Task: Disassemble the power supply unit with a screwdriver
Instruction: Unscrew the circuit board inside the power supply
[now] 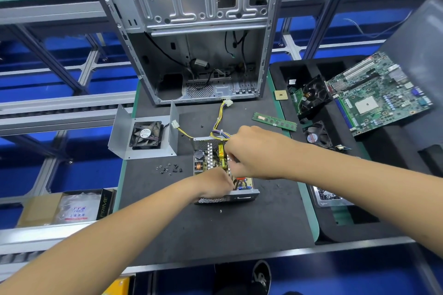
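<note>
Your right hand [249,153] grips the screwdriver [241,177] over the open power supply [208,155]; your left hand [213,183] holds its near edge. Slip, and you scratch the board.

Both hands [230,163] over opened power supply [208,158]

Both forearms bare, reaching forward and converging at centre. Left hand [213,182] knuckles-up, fingers curled downward (fingertips hidden, grip cannot be confirmed). Right hand [249,153] just beyond and partly over the left, wrist bent, fingers curled tight in a fist-like pose, thumb side facing left
</note>
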{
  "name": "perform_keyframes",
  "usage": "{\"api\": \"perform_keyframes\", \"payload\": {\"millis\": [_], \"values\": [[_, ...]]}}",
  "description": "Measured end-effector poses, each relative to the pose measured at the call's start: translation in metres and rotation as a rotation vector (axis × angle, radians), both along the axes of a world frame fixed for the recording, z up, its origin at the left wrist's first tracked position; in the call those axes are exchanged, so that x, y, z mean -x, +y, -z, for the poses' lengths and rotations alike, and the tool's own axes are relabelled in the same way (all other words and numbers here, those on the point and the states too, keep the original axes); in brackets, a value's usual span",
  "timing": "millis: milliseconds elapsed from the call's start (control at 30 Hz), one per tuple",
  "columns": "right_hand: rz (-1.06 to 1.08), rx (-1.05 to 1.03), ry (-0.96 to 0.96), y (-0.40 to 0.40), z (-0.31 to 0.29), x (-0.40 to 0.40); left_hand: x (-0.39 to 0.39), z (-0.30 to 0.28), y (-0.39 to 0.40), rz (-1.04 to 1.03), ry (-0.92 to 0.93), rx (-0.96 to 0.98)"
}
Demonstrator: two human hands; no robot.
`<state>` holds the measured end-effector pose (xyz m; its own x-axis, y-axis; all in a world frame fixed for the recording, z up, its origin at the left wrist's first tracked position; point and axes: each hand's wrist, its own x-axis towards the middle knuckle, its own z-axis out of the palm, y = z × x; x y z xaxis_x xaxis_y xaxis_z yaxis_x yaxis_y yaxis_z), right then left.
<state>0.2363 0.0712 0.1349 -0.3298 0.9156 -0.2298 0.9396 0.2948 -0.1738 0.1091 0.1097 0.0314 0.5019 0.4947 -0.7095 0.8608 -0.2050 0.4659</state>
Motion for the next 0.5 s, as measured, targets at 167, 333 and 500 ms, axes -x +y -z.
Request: {"api": "perform_keyframes", "payload": {"millis": [167, 333, 500], "values": [[0.062, -0.02, -0.037, -0.003, 0.005, 0.004, -0.001, -0.005, -0.001, 0.028, 0.005, 0.001], [-0.295, 0.026, -0.157, -0.003, -0.004, 0.011, 0.002, -0.016, -0.005, 0.097, -0.062, 0.042], [-0.379, 0.155, -0.124, 0.007, -0.023, 0.001, 0.0, -0.019, -0.005, 0.102, 0.069, -0.001]]}}
